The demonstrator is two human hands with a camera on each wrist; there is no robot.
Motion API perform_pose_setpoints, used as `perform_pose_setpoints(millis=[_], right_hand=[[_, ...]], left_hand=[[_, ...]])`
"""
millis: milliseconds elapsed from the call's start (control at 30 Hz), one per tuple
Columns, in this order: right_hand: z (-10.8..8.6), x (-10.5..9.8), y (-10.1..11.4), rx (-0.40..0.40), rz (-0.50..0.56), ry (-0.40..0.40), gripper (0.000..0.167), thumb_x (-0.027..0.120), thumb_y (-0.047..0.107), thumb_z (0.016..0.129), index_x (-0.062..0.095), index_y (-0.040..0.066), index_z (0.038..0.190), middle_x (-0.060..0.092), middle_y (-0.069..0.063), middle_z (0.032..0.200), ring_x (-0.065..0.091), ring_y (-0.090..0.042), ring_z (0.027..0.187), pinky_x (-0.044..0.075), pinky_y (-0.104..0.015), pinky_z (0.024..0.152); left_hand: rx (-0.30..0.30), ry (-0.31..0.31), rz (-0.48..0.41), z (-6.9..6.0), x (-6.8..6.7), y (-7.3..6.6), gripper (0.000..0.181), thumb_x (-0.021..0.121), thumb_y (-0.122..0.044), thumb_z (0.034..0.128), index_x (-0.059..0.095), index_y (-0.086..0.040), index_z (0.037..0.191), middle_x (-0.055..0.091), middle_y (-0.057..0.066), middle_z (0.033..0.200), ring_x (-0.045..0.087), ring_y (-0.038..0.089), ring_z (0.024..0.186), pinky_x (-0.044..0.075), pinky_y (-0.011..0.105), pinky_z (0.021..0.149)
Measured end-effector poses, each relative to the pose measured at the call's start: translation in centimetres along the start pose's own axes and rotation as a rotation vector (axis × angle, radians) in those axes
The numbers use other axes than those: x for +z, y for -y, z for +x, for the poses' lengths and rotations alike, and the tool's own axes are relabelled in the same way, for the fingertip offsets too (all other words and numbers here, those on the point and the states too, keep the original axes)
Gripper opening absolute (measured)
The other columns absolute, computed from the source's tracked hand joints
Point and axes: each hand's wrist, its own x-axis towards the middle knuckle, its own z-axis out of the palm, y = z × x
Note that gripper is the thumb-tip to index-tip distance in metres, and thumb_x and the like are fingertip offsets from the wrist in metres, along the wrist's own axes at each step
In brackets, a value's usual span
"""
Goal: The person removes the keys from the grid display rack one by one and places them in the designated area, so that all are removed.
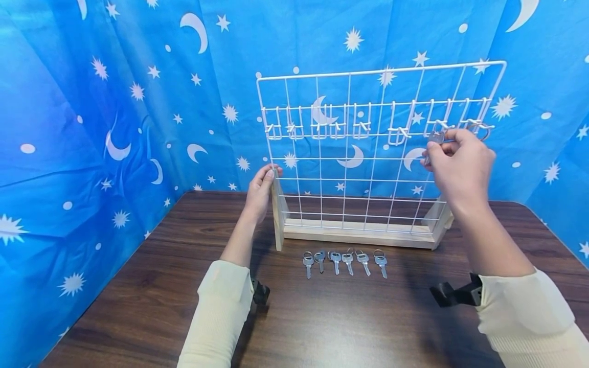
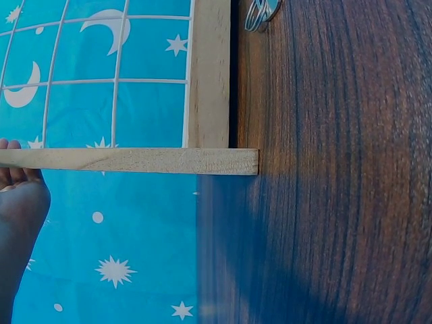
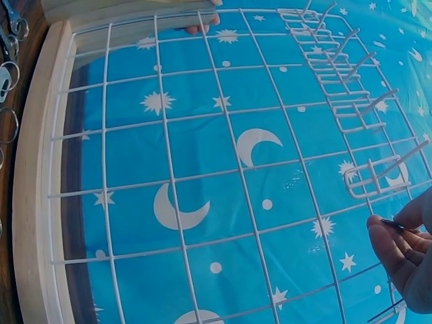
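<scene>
My right hand [image 1: 465, 168] pinches a silvery key [image 1: 436, 137] between thumb and fingers, in front of the hooks at the grid's right end. A ring [image 1: 484, 133] shows just past the knuckles; whether it belongs to this key I cannot tell. In the right wrist view, the hand [image 3: 408, 253] holds the key [image 3: 398, 225] edge-on below a white hook [image 3: 374, 179]. My left hand [image 1: 259, 191] grips the top of the wooden side post [image 1: 278, 214] of the white wire grid [image 1: 347, 159]. In the left wrist view, its fingers [image 2: 15, 174] lie behind the post [image 2: 135, 160].
Several keys with rings [image 1: 348, 263] lie in a row on the dark wooden table [image 1: 340, 322], in front of the stand's wooden base [image 1: 359, 235]. More white hooks [image 1: 361, 128] hang along the grid's upper part. A blue cloth [image 1: 207, 102] with moons and stars stands behind and beside.
</scene>
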Motion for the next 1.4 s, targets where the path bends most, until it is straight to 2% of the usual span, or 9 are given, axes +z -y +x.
perform_pose_setpoints(millis=[267,500,767,933,1133,1267,1400], right_hand=[[-0.3,-0.3,0.0,-0.008,0.017,-0.001,0.040,0.049,0.027,0.094,0.055,-0.002,0.121,0.067,-0.019,0.099,0.053,0.017,0.060,0.045,-0.007,0.058],[-0.7,-0.9,0.3,-0.004,0.013,0.003,0.041,0.052,0.026,0.094,0.055,-0.002,0.123,0.066,-0.019,0.101,0.051,0.019,0.058,0.049,-0.022,0.071],[-1.0,-1.4,0.6,-0.026,0.012,-0.024,0.039,0.052,0.027,0.093,0.058,0.000,0.121,0.067,-0.018,0.099,0.050,0.020,0.058,0.049,-0.021,0.072],[-1.3,-1.6,0.8,-0.012,0.018,-0.016,0.042,0.052,0.028,0.093,0.054,0.002,0.126,0.065,-0.019,0.104,0.051,0.020,0.060,0.048,-0.024,0.076],[-1.7,-1.8,0.6,-0.031,0.021,-0.015,0.041,0.053,0.026,0.093,0.056,0.000,0.124,0.066,-0.020,0.100,0.050,0.021,0.058,0.047,-0.017,0.070],[-2.1,-1.9,0.4,-0.038,0.007,-0.012,0.039,0.054,0.027,0.092,0.059,-0.001,0.119,0.070,-0.009,0.089,0.050,0.020,0.058,0.046,-0.011,0.069],[-2.5,-2.1,0.1,-0.038,0.025,0.004,0.038,0.056,0.027,0.092,0.059,-0.002,0.117,0.063,0.019,0.072,0.053,0.018,0.057,0.044,-0.007,0.065]], left_hand=[[-0.002,0.003,0.009,0.0,0.1,-0.1,0.034,0.039,-0.018,0.1008,0.047,0.005,0.125,0.052,0.025,0.123,0.047,0.026,0.118,0.033,0.032,0.102],[-0.007,0.004,-0.011,0.1,0.2,-0.1,0.033,0.038,-0.016,0.1008,0.047,0.006,0.125,0.049,0.029,0.125,0.047,0.027,0.118,0.033,0.032,0.102],[-0.020,-0.001,-0.005,0.0,0.1,-0.1,0.035,0.039,-0.017,0.1007,0.046,0.006,0.125,0.053,0.023,0.123,0.047,0.026,0.118,0.033,0.033,0.102],[-0.015,-0.001,0.004,0.0,0.0,-0.1,0.035,0.039,-0.018,0.1007,0.046,0.005,0.125,0.053,0.022,0.122,0.047,0.025,0.118,0.033,0.033,0.102],[0.000,0.014,0.002,0.0,-0.1,0.0,0.035,0.038,-0.017,0.1008,0.045,0.007,0.126,0.050,0.026,0.124,0.047,0.026,0.118,0.033,0.033,0.102],[0.006,0.019,0.001,0.0,-0.1,0.0,0.036,0.037,-0.017,0.1010,0.045,0.008,0.126,0.049,0.028,0.125,0.047,0.027,0.118,0.032,0.033,0.103],[0.007,0.020,0.000,0.0,-0.1,0.0,0.037,0.037,-0.018,0.1010,0.043,0.010,0.126,0.050,0.027,0.124,0.047,0.028,0.118,0.033,0.033,0.102]])
